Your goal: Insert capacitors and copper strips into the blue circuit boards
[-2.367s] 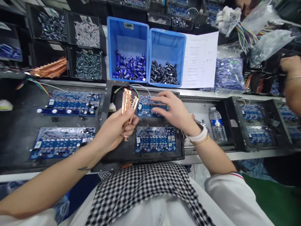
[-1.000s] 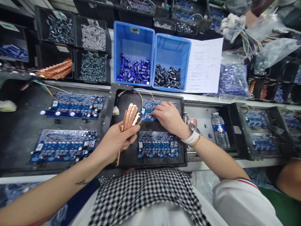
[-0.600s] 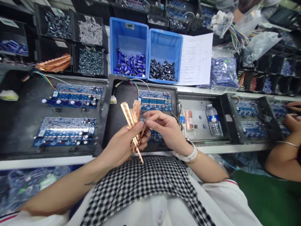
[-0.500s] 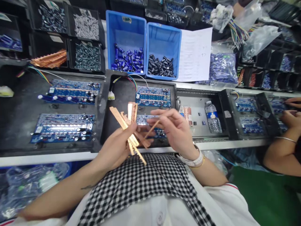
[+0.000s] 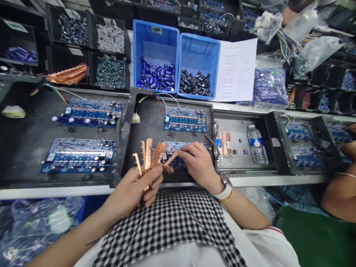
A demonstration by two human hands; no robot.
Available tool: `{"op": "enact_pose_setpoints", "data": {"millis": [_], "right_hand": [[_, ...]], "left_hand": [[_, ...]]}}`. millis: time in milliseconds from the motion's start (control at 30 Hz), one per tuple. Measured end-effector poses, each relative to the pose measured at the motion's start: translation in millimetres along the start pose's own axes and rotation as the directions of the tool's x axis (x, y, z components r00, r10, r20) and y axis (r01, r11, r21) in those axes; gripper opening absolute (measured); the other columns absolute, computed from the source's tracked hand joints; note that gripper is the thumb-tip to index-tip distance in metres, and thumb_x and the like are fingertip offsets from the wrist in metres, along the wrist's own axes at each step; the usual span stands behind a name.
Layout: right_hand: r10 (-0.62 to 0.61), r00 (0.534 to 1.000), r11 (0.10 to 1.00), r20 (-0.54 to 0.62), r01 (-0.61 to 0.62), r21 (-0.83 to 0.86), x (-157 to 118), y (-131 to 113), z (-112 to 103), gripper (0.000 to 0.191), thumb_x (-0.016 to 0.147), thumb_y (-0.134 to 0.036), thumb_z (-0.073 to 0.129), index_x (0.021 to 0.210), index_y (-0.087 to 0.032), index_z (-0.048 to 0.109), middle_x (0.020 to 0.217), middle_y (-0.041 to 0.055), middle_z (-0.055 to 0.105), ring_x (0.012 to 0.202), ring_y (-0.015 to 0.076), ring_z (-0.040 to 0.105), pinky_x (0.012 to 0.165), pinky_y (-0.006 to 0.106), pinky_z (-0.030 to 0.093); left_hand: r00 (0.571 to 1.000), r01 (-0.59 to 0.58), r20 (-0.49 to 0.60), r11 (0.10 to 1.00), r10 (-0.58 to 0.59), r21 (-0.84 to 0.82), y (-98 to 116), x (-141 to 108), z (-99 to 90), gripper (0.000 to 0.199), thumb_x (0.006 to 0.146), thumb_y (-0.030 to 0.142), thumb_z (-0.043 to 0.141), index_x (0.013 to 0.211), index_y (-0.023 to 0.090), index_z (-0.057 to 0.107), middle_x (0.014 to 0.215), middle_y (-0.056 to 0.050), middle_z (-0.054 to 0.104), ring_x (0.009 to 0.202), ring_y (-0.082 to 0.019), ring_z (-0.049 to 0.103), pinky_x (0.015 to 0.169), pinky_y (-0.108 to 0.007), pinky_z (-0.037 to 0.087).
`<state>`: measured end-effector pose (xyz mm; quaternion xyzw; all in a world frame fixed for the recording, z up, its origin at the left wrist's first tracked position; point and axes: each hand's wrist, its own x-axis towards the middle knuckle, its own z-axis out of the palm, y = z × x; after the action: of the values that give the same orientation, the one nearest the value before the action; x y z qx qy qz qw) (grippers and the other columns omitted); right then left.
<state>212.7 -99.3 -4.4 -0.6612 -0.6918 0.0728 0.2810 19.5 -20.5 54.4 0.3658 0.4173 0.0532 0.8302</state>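
Several toothed copper strips (image 5: pixel 148 154) fan upward from my left hand (image 5: pixel 141 183), whose fingers are wrapped round them. My right hand (image 5: pixel 200 163) pinches the end of one copper strip (image 5: pixel 171 158), which slants down to the left hand's fingertips. Both hands are over the near edge of the middle black tray (image 5: pixel 143 139). Behind them lies a blue circuit board (image 5: pixel 180 148), partly hidden by the right hand. Above it in the same tray is another circuit board (image 5: pixel 185 119), bearing two long copper-coloured strips.
The left tray holds two circuit boards (image 5: pixel 79 155). Blue bins (image 5: pixel 155 37) of capacitors and black bins of small parts stand behind, one with copper strips (image 5: pixel 68 74). A bottle (image 5: pixel 256 142) lies right. Another person's arm (image 5: pixel 340 185) shows at the far right.
The strips in my left hand now point more upward instead of lying slanted across it. My right hand has moved slightly down, still pinching one strip. The whole view has shifted a little.
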Motion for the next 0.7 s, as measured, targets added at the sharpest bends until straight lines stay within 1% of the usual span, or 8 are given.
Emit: {"op": "enact_pose_setpoints", "data": {"millis": [67, 167, 300, 400, 500, 567, 633, 700], "right_hand": [[-0.023, 0.999, 0.998, -0.032, 0.021, -0.061, 2, 2, 3, 0.027, 0.094, -0.011, 0.051, 0.106, -0.024, 0.07, 0.094, 0.0053, 0.069, 0.09, 0.0209, 0.054, 0.083, 0.038, 0.045], [-0.049, 0.999, 0.994, -0.016, 0.048, -0.095, 5, 2, 4, 0.026, 0.095, -0.012, 0.051, 0.102, -0.026, 0.071, 0.095, 0.0039, 0.07, 0.092, 0.0203, 0.054, 0.086, 0.039, 0.042], [-0.042, 0.999, 0.989, 0.019, 0.044, -0.138, 7, 2, 7, 0.026, 0.093, -0.01, 0.053, 0.099, -0.025, 0.072, 0.095, 0.004, 0.07, 0.091, 0.0211, 0.051, 0.084, 0.039, 0.04], [-0.029, 0.998, 0.985, 0.046, 0.037, -0.171, 7, 3, 7, 0.025, 0.092, -0.009, 0.053, 0.098, -0.024, 0.072, 0.094, 0.0047, 0.069, 0.09, 0.0218, 0.049, 0.08, 0.039, 0.04], [0.009, 0.996, 0.983, 0.092, 0.008, -0.186, 7, -2, -2, 0.026, 0.093, -0.01, 0.052, 0.099, -0.025, 0.073, 0.094, 0.0065, 0.066, 0.09, 0.023, 0.049, 0.078, 0.039, 0.04], [0.077, 0.994, 0.994, 0.072, -0.071, -0.079, 8, -10, -11, 0.024, 0.093, -0.014, 0.053, 0.103, -0.025, 0.072, 0.096, 0.0074, 0.063, 0.092, 0.0228, 0.051, 0.079, 0.04, 0.043], [0.169, 0.985, 0.967, 0.025, -0.171, 0.191, 12, -21, -20, 0.021, 0.092, -0.024, 0.062, 0.111, -0.026, 0.07, 0.104, 0.0072, 0.062, 0.097, 0.0215, 0.054, 0.085, 0.039, 0.047], [0.259, 0.966, 0.829, 0.019, -0.233, 0.508, 17, -31, -26, 0.024, 0.087, -0.033, 0.069, 0.109, -0.027, 0.069, 0.111, 0.0063, 0.061, 0.102, 0.0198, 0.057, 0.088, 0.036, 0.05]], "left_hand": [[0.998, -0.036, -0.045, 0.999, 0.036, -0.004, 5, 2, -3.3, 0.034, 0.087, 0.047, 0.064, 0.102, 0.017, 0.062, 0.055, 0.008, 0.037, 0.038, -0.003, 0.028, 0.034, -0.014, 0.031], [0.986, -0.113, -0.11, 0.99, 0.122, 0.085, 11, 1, -8.2, 0.034, 0.086, 0.048, 0.065, 0.101, 0.018, 0.058, 0.053, 0.008, 0.04, 0.037, -0.004, 0.028, 0.035, -0.014, 0.027], [0.936, -0.225, -0.204, 0.934, 0.286, 0.276, 13, -4, -12.8, 0.029, 0.089, 0.045, 0.06, 0.096, 0.017, 0.058, 0.055, 0.004, 0.048, 0.036, -0.005, 0.033, 0.035, -0.016, 0.022], [0.912, -0.27, -0.211, 0.904, 0.35, 0.332, 11, -4, -14.3, 0.031, 0.091, 0.045, 0.057, 0.101, 0.016, 0.059, 0.062, 0.0, 0.058, 0.036, -0.006, 0.037, 0.036, -0.018, 0.023], [0.914, -0.268, -0.192, 0.888, 0.356, 0.374, 11, -2, -13.4, 0.032, 0.091, 0.045, 0.057, 0.099, 0.014, 0.059, 0.065, -0.002, 0.062, 0.037, -0.007, 0.039, 0.037, -0.019, 0.027], [0.911, -0.27, -0.191, 0.877, 0.366, 0.397, 12, -1, -10.7, 0.031, 0.09, 0.045, 0.057, 0.095, 0.014, 0.059, 0.064, -0.003, 0.063, 0.037, -0.007, 0.039, 0.039, -0.02, 0.029], [0.912, -0.268, -0.18, 0.87, 0.368, 0.415, 11, -2, -5.3, 0.03, 0.09, 0.045, 0.058, 0.09, 0.015, 0.06, 0.061, -0.002, 0.063, 0.037, -0.007, 0.04, 0.039, -0.02, 0.031], [0.922, -0.269, -0.136, 0.855, 0.361, 0.444, 6, -3, 2.7, 0.029, 0.09, 0.044, 0.057, 0.085, 0.016, 0.06, 0.058, -0.002, 0.062, 0.036, -0.008, 0.04, 0.039, -0.02, 0.032]]}}
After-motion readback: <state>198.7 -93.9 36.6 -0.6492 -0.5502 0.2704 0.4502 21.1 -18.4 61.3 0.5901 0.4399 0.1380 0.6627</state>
